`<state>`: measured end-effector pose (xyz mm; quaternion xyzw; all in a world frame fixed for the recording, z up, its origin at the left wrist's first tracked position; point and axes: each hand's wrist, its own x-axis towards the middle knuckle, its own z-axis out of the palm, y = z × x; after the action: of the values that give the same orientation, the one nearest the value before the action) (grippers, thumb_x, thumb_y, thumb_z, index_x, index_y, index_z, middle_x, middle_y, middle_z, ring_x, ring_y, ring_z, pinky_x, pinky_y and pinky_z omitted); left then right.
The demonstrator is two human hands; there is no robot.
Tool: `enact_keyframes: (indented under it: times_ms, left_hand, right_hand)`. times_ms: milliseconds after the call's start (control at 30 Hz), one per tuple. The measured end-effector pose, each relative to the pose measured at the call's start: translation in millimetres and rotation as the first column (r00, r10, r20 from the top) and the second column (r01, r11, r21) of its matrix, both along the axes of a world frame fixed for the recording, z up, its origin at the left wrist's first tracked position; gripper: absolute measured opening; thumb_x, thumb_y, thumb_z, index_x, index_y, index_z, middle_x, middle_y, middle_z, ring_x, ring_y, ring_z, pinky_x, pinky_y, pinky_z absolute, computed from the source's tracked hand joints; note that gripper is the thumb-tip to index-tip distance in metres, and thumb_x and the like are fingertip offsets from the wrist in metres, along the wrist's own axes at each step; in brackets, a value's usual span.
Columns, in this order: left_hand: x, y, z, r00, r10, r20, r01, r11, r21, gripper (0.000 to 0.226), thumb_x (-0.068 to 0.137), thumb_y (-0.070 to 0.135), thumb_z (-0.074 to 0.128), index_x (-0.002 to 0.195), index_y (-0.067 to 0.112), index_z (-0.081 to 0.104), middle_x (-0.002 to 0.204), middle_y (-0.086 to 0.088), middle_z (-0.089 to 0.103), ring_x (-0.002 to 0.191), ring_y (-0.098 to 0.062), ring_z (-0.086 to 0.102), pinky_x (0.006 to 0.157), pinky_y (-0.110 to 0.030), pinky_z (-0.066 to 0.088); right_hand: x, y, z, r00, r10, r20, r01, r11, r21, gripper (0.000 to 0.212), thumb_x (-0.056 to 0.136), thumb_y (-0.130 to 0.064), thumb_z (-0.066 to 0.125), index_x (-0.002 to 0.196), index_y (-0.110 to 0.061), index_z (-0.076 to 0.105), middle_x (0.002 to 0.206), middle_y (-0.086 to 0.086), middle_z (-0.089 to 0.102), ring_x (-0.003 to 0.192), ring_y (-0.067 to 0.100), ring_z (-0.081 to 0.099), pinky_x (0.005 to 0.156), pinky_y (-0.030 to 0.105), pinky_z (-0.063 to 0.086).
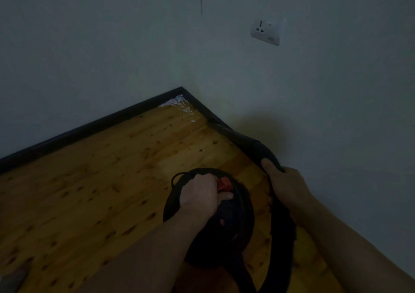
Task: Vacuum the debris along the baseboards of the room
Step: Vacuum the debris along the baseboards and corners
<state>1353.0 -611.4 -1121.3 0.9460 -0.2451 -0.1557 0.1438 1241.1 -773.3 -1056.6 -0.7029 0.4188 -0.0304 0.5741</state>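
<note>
White debris (176, 101) piled in the corner where the black baseboards (89, 128) meet, up and left of the crevice nozzle (235, 136). Nozzle gripped by right hand (285, 185), the nearer one, long axis along the right baseboard, tip short of the pile. Left hand (199, 194) clasping vacuum body (233, 230) handle.

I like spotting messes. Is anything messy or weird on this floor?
Yes. White crumbs of debris are piled in the corner where the two dark baseboards meet, with some scattered out over the wooden floor. The wall socket also looks tilted, though the wide lens may cause that.
</note>
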Motion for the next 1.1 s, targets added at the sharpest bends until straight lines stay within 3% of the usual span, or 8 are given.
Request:
enact_keyframes:
  times_ms: [267, 467, 600, 767, 1000, 1100]
  left_hand:
    - [20, -2, 10, 0.993, -0.051, -0.108, 0.062, 0.993, 0.1, 0.052, 0.085, 0.069, 0.067, 0.08, 0.02, 0.052, 0.085, -0.002, 0.062, 0.077, -0.021, 0.063, 0.059, -0.034, 0.047]
    - [13, 5, 12, 0.991, 0.042, -0.126, -0.031, 0.995, 0.093, 0.049, 0.087, 0.065, 0.069, 0.082, 0.019, 0.05, 0.087, -0.002, 0.06, 0.081, -0.023, 0.063, 0.062, -0.033, 0.045]
    - [10, 17, 10, 0.99, 0.052, -0.129, -0.039, 0.994, 0.1, 0.051, 0.085, 0.065, 0.071, 0.079, 0.02, 0.049, 0.082, 0.0, 0.057, 0.076, -0.021, 0.059, 0.06, -0.033, 0.044]
    - [2, 28, 13, 0.987, -0.009, -0.16, 0.026, 0.995, 0.101, 0.057, 0.073, 0.067, 0.081, 0.083, 0.018, 0.053, 0.085, -0.001, 0.06, 0.074, -0.019, 0.059, 0.053, -0.033, 0.041]
    - [-15, 47, 13, 0.981, 0.072, -0.18, -0.057, 0.995, 0.087, 0.058, 0.075, 0.065, 0.081, 0.099, 0.018, 0.057, 0.098, -0.002, 0.063, 0.09, -0.023, 0.063, 0.071, -0.037, 0.055]
    - [-18, 57, 10, 0.984, 0.107, -0.144, -0.098, 0.993, 0.068, 0.058, 0.076, 0.065, 0.08, 0.102, 0.018, 0.059, 0.099, -0.003, 0.065, 0.09, -0.024, 0.065, 0.068, -0.036, 0.053]
  right_hand:
    - [2, 10, 20, 0.997, 0.079, -0.028, -0.08, 0.996, -0.042, 0.05, 0.101, -0.053, 0.055, 0.073, -0.011, 0.052, 0.057, 0.003, 0.054, 0.054, 0.023, 0.056, 0.061, 0.036, 0.049]
    - [-15, 25, 32, 0.988, 0.146, -0.04, -0.149, 0.986, -0.073, 0.049, 0.101, -0.052, 0.056, 0.073, -0.011, 0.055, 0.046, -0.005, 0.052, 0.037, 0.01, 0.051, 0.054, 0.029, 0.046]
    - [-14, 35, 31, 0.99, 0.125, -0.067, -0.133, 0.983, -0.126, 0.053, 0.1, -0.058, 0.054, 0.075, -0.011, 0.056, 0.057, 0.001, 0.055, 0.048, 0.017, 0.055, 0.056, 0.029, 0.046]
    - [-25, 32, 32, 0.994, 0.099, -0.034, -0.103, 0.984, -0.146, 0.053, 0.102, -0.054, 0.054, 0.071, -0.011, 0.051, 0.048, -0.001, 0.047, 0.046, 0.021, 0.049, 0.059, 0.035, 0.045]
    - [-40, 34, 48, 0.996, 0.071, -0.057, -0.077, 0.989, -0.123, 0.051, 0.102, -0.052, 0.056, 0.077, -0.007, 0.053, 0.065, 0.016, 0.051, 0.06, 0.029, 0.053, 0.062, 0.04, 0.046]
    - [-44, 31, 50, 0.998, 0.025, -0.052, -0.029, 0.995, -0.092, 0.053, 0.101, -0.052, 0.058, 0.08, -0.002, 0.058, 0.069, 0.017, 0.056, 0.061, 0.03, 0.056, 0.064, 0.041, 0.048]
